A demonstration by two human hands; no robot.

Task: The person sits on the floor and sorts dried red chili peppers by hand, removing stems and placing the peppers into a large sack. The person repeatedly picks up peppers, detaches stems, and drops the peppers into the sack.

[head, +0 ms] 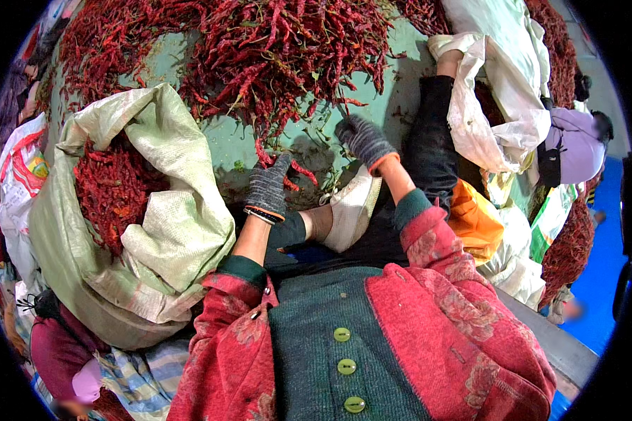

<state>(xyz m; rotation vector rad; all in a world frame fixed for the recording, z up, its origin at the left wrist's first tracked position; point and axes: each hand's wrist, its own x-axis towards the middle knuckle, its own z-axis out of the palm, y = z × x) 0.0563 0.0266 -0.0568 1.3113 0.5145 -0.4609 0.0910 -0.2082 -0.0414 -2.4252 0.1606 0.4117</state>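
Note:
My left hand [268,184], in a grey knitted glove with an orange cuff, is closed around a few dried red chillies [304,173]. Their ends stick out on both sides of the fist. To its right, my right hand [366,139] wears a matching glove, its fingers curled downward near the edge of a large heap of dried red chillies [289,58]. Whether anything lies between those fingers is hidden. Loose stems and bits [316,131] are scattered on the green surface [231,142] between the hands and the heap.
A pale woven sack [189,231] with chillies [116,194] inside stands open at my left. At the right are a white sack [497,116] and an orange bag [471,221]. My shoe [353,210] rests between my arms. Other people [574,142] sit on both sides.

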